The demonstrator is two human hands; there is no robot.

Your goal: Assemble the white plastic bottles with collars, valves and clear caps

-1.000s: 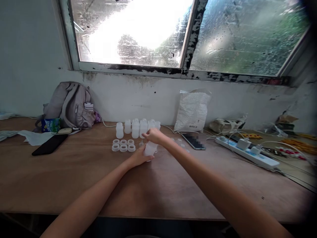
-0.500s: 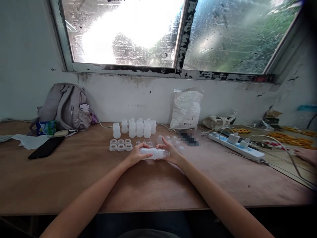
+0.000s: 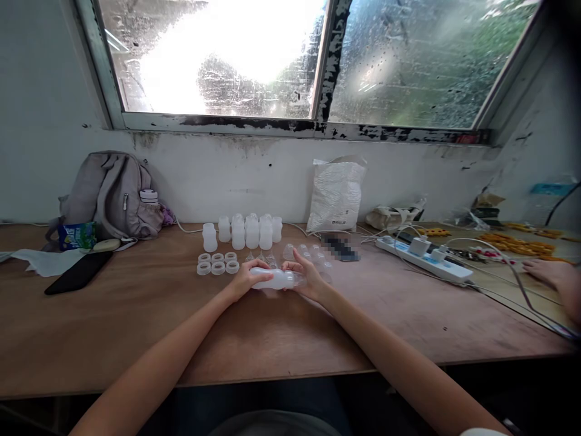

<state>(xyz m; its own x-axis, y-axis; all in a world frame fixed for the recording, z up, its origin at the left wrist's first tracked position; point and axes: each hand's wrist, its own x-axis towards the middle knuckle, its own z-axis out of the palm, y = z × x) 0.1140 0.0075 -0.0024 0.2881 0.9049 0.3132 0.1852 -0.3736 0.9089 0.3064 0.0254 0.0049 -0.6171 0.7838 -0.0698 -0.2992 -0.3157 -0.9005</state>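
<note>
In front of the bottles, the left hand should steady the held bottle while the right hand, gripping its top, stays aligned.

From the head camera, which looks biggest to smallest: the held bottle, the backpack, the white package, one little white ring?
1. Backpack
2. White package
3. Held bottle, partly hidden
4. White ring, the front row's leftmost

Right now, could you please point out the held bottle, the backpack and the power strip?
Held bottle (image 3: 278, 279): head view, white body.
Backpack (image 3: 133, 213): head view, grey front.
Power strip (image 3: 454, 274): head view, near end of casing.
</note>
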